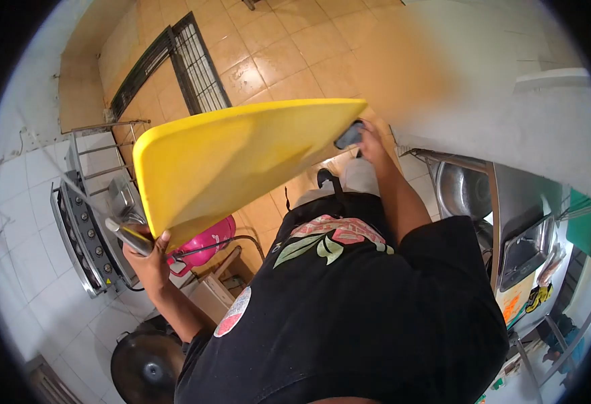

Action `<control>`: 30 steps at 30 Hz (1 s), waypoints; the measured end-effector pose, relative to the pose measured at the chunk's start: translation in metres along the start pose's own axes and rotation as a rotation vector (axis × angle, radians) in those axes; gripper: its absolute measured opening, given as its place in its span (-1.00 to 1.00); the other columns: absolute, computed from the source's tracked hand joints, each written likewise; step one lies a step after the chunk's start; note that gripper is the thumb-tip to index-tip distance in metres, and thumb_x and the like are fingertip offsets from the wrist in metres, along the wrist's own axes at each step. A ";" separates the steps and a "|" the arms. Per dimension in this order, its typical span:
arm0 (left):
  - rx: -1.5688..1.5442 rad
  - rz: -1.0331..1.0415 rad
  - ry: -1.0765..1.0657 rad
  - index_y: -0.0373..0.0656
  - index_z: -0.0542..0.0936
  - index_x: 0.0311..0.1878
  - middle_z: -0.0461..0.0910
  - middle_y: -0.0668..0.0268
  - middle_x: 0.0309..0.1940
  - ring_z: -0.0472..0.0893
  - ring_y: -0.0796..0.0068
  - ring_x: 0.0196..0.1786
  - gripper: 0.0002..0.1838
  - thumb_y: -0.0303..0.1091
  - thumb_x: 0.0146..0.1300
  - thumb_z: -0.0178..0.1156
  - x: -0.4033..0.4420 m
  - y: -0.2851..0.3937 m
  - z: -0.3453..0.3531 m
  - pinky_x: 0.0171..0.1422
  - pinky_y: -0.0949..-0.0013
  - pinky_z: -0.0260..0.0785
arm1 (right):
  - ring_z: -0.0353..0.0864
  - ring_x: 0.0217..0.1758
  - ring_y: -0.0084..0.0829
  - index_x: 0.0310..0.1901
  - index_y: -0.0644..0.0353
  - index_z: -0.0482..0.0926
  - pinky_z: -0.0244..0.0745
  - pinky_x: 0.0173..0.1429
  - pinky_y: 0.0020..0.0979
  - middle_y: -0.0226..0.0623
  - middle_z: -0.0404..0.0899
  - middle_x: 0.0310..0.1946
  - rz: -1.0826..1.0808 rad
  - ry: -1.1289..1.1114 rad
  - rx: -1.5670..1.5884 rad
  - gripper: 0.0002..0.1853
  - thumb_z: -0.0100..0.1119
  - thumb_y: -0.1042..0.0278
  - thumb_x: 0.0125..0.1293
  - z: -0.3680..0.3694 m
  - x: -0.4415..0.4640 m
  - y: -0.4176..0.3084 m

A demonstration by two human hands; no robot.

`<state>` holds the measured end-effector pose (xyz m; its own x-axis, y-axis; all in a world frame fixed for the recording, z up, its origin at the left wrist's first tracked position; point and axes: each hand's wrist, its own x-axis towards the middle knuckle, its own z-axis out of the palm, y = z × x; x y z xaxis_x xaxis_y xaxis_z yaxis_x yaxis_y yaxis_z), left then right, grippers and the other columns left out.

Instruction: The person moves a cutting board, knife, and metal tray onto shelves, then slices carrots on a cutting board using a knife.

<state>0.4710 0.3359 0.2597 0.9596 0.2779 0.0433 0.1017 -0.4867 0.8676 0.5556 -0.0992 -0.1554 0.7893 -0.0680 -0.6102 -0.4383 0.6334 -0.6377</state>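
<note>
A large yellow cutting board (241,158) is held up tilted in front of my body. My left hand (148,264) is closed at its lower left corner, with the thumb against the board. That same hand also grips a grey, metallic-looking handle (131,237), whose tool I cannot make out. At the board's far right end, my right hand (371,143) is closed, its fingers partly hidden. Beside those fingers shows a dark grey, flat piece (349,135); whether it is separate from the board is unclear.
To the left stands a gas stove (86,232) by the tiled wall, with a big dark pan (148,367) below. A pink container (204,246) sits behind the board. At right are a metal basin (464,192) and a black tray (528,254). A floor grate (201,67) lies ahead.
</note>
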 end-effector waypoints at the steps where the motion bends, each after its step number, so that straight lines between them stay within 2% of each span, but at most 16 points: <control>1: -0.057 -0.068 0.008 -0.21 0.51 -0.18 0.57 0.36 -0.32 0.53 0.54 -0.28 -0.60 -0.52 -0.02 0.54 0.011 -0.002 0.009 -0.15 0.43 0.38 | 0.61 0.05 -0.36 0.09 0.16 0.56 0.56 0.14 -0.28 -0.26 0.62 -0.01 0.013 -0.122 0.170 -0.75 0.05 0.43 0.43 0.012 0.022 0.008; 2: -0.114 -0.135 0.018 -0.21 0.51 -0.17 0.57 0.35 -0.31 0.54 0.53 -0.27 -0.60 -0.52 -0.02 0.54 0.023 -0.006 0.020 -0.14 0.42 0.39 | 0.63 0.01 -0.36 0.09 0.17 0.54 0.57 0.13 -0.25 -0.27 0.63 0.00 0.078 -0.053 0.368 -0.72 0.02 0.25 0.48 0.025 0.035 0.014; 4: -0.255 -0.225 0.044 -0.19 0.50 -0.13 0.58 0.35 -0.29 0.55 0.50 -0.26 -0.59 -0.52 0.00 0.52 0.050 -0.010 0.057 -0.11 0.40 0.42 | 0.65 -0.04 -0.36 0.04 0.17 0.57 0.59 0.08 -0.25 -0.32 0.64 -0.04 0.244 -0.202 0.568 -0.64 -0.12 0.11 0.52 0.040 0.032 -0.028; 6: -0.240 -0.320 0.053 -0.20 0.49 -0.13 0.58 0.36 -0.29 0.54 0.51 -0.26 -0.60 -0.52 0.03 0.51 0.082 -0.042 0.084 -0.11 0.39 0.41 | 0.65 -0.10 -0.37 0.00 0.16 0.59 0.60 0.04 -0.26 -0.33 0.66 -0.11 0.187 -0.547 0.671 -0.59 -0.19 0.06 0.53 0.010 0.055 -0.046; 8: -0.271 -0.353 0.076 -0.19 0.49 -0.14 0.58 0.37 -0.29 0.53 0.54 -0.26 -0.65 -0.50 0.09 0.48 0.112 -0.065 0.121 -0.12 0.39 0.40 | 0.66 -0.14 -0.37 -0.06 0.17 0.61 0.61 0.02 -0.26 -0.34 0.67 -0.17 0.185 -0.553 0.619 -0.60 -0.22 0.10 0.51 -0.005 0.084 -0.081; 10: -0.348 -0.374 0.051 -0.19 0.49 -0.16 0.57 0.39 -0.31 0.52 0.55 -0.28 -0.68 -0.49 0.12 0.46 0.141 -0.059 0.158 -0.14 0.39 0.40 | 0.67 -0.17 -0.36 -0.13 0.18 0.62 0.60 0.03 -0.26 -0.33 0.69 -0.24 0.225 -0.221 0.443 -0.65 -0.19 0.21 0.45 0.005 0.111 -0.121; 13: -0.309 -0.401 0.083 -0.18 0.49 -0.17 0.55 0.41 -0.34 0.51 0.56 -0.33 -0.72 -0.45 0.17 0.43 0.193 -0.032 0.203 -0.20 0.41 0.40 | 0.67 -0.17 -0.41 -0.15 0.17 0.61 0.61 0.00 -0.30 -0.34 0.68 -0.24 0.216 -0.259 0.395 -0.63 -0.21 0.17 0.46 0.013 0.182 -0.186; 16: -0.354 -0.440 0.181 -0.17 0.50 -0.16 0.54 0.43 -0.34 0.50 0.58 -0.31 -0.73 -0.46 0.18 0.42 0.227 -0.019 0.254 -0.20 0.43 0.38 | 0.66 -0.20 -0.45 -0.14 0.15 0.61 0.60 -0.04 -0.38 -0.38 0.68 -0.25 0.191 -0.447 0.372 -0.61 -0.18 0.08 0.52 0.024 0.233 -0.277; 19: -0.505 -0.490 0.181 -0.14 0.49 -0.14 0.50 0.47 -0.34 0.50 0.59 -0.26 -0.74 -0.48 0.20 0.39 0.252 -0.019 0.303 -0.16 0.46 0.37 | 0.66 -0.20 -0.47 -0.15 0.12 0.61 0.60 -0.05 -0.42 -0.41 0.68 -0.26 0.159 -0.810 0.422 -0.60 -0.10 -0.01 0.55 0.028 0.275 -0.358; 21: -0.556 -0.497 0.171 -0.14 0.49 -0.13 0.50 0.46 -0.32 0.50 0.58 -0.25 -0.74 -0.48 0.21 0.39 0.278 -0.023 0.336 -0.14 0.45 0.37 | 0.66 -0.18 -0.50 -0.07 0.11 0.60 0.60 -0.04 -0.44 -0.43 0.69 -0.23 0.096 -0.531 0.252 -0.61 -0.06 -0.04 0.54 0.034 0.300 -0.403; 23: -0.574 -0.520 0.165 -0.14 0.50 -0.12 0.53 0.42 -0.28 0.51 0.56 -0.23 -0.75 -0.48 0.22 0.37 0.311 -0.022 0.365 -0.10 0.44 0.38 | 0.66 -0.13 -0.51 0.02 0.11 0.58 0.60 -0.02 -0.44 -0.43 0.68 -0.16 0.039 -0.429 0.150 -0.61 -0.03 -0.04 0.54 0.043 0.319 -0.443; 24: -0.575 -0.492 0.149 -0.15 0.50 -0.11 0.53 0.41 -0.28 0.52 0.56 -0.23 -0.75 -0.47 0.22 0.38 0.330 -0.020 0.379 -0.11 0.44 0.39 | 0.66 -0.09 -0.51 0.08 0.12 0.57 0.60 0.00 -0.43 -0.42 0.67 -0.11 0.014 -0.464 0.128 -0.60 -0.02 -0.04 0.54 0.047 0.324 -0.464; 27: -0.480 -0.423 0.103 -0.16 0.49 -0.11 0.56 0.36 -0.25 0.55 0.53 -0.20 -0.74 -0.44 0.23 0.38 0.397 -0.007 0.417 -0.15 0.43 0.42 | 0.64 -0.01 -0.50 0.20 0.13 0.51 0.60 0.04 -0.41 -0.40 0.65 -0.01 -0.067 -0.378 0.111 -0.55 -0.02 -0.05 0.53 0.066 0.342 -0.509; 30: -0.629 -0.410 0.007 -0.17 0.50 -0.11 0.58 0.36 -0.26 0.55 0.52 -0.24 -0.76 -0.43 0.24 0.37 0.460 0.014 0.456 -0.16 0.41 0.43 | 0.64 0.02 -0.47 0.22 0.14 0.50 0.60 0.07 -0.39 -0.36 0.64 0.02 -0.108 -0.214 0.112 -0.52 -0.01 -0.07 0.52 0.081 0.360 -0.561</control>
<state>1.0335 0.0795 0.0656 0.8751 0.3416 -0.3427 0.2795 0.2211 0.9343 1.1204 -0.4164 0.0203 0.9072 0.0176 -0.4204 -0.3059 0.7138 -0.6300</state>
